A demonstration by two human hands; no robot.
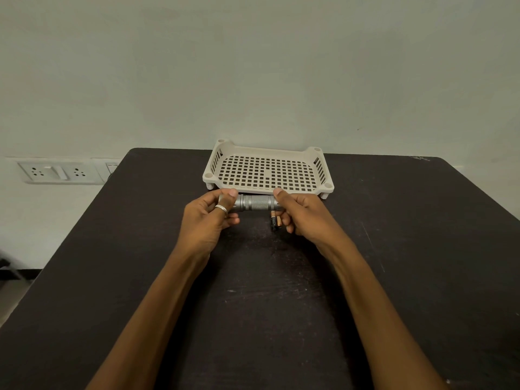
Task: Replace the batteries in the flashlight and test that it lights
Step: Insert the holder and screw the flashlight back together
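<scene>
A silver metal flashlight (254, 203) with a knurled body is held level, a little above the dark table (281, 291). My left hand (209, 218), with a ring on one finger, grips its left end. My right hand (301, 213) grips its right end. Both ends are hidden by the fingers. Black and copper batteries (276, 222) lie on the table just under my right fingers; how many there are is unclear.
A cream perforated plastic tray (268, 171) stands on short feet at the back of the table, right behind the flashlight. A wall socket panel (60, 171) is at the left. The table's left edge runs diagonally.
</scene>
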